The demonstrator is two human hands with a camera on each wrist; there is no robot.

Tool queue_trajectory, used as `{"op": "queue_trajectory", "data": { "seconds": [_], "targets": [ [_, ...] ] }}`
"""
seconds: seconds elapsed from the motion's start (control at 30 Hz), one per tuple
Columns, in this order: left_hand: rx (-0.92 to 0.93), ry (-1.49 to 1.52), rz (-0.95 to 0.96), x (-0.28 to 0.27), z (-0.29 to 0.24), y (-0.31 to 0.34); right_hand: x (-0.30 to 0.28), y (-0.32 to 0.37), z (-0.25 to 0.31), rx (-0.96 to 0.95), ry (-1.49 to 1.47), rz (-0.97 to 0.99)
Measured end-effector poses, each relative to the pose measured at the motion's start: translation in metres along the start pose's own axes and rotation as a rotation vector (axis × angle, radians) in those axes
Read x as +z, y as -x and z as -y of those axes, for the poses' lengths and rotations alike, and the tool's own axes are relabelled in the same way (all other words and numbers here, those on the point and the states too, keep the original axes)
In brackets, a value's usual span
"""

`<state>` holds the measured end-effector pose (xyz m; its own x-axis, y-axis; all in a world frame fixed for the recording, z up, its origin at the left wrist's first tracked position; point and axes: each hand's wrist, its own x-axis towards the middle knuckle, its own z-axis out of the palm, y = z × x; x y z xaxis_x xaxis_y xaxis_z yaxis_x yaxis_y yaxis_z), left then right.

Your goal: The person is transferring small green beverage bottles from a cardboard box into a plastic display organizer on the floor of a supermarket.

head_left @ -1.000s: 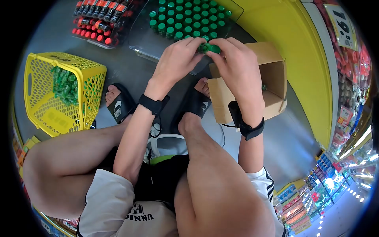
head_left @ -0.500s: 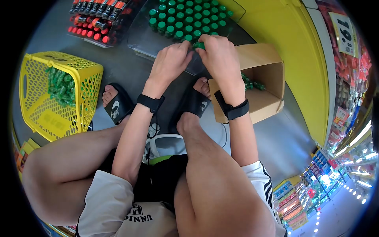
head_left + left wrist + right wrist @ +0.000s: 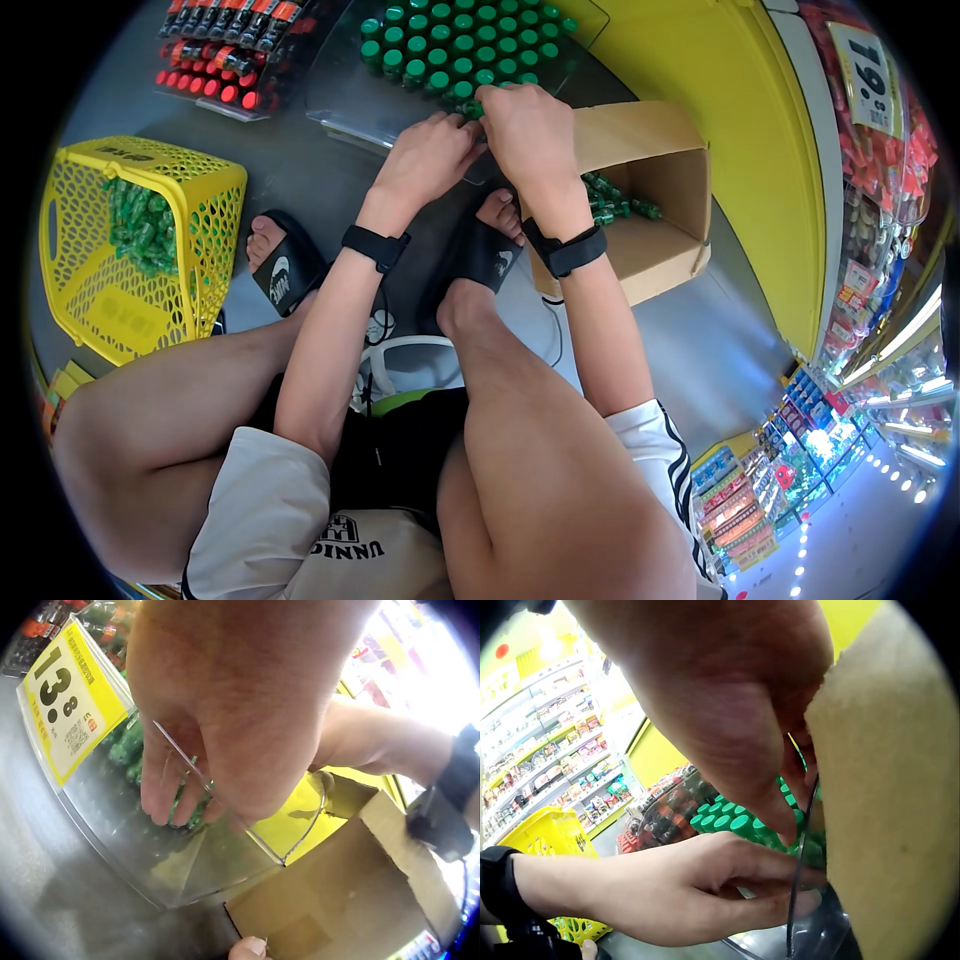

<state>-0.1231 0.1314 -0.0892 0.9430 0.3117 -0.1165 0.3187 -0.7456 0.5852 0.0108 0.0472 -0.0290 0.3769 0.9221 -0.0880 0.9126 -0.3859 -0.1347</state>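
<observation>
Both hands are at the near end of a clear plastic bin (image 3: 335, 125) that holds rows of small green-capped bottles (image 3: 440, 58). My left hand (image 3: 425, 165) reaches over the bin's front wall. In the left wrist view its fingers (image 3: 161, 799) are long and loosely straight behind the clear plastic, against green bottles. Beside it, my right hand (image 3: 530, 140) bends over the front row, thumb and fingers round a small green bottle (image 3: 470, 109) that the hand mostly hides. The left thumb stands apart from its fingers in the right wrist view.
A cardboard box (image 3: 665, 255) with several green bottles (image 3: 610, 205) lies open at the right. To the left stands a yellow basket (image 3: 215, 200) with a heap of green bottles (image 3: 145, 225). Red-capped bottles (image 3: 210, 85) fill a display at the back left. A yellow price sign (image 3: 71, 697) fronts the bin.
Both hands have moved down and left from above the bin's front, where they held green bottles, to its near end. Bottles in the cardboard box now show more.
</observation>
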Motion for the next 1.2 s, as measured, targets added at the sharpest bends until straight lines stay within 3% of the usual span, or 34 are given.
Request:
{"op": "queue_trajectory", "data": {
  "seconds": [0.6,1.0,1.2],
  "targets": [
    [-0.013,-0.003,0.073,-0.001,0.000,-0.004,-0.006,-0.001,0.002,0.102,-0.057,-0.002],
    [0.085,-0.083,-0.019,0.009,0.005,-0.005,-0.008,0.001,-0.002,0.014,-0.078,-0.020],
    [0.027,-0.049,0.029,0.004,0.002,-0.006,-0.010,0.003,-0.003,0.040,-0.100,-0.011]
  ]
}}
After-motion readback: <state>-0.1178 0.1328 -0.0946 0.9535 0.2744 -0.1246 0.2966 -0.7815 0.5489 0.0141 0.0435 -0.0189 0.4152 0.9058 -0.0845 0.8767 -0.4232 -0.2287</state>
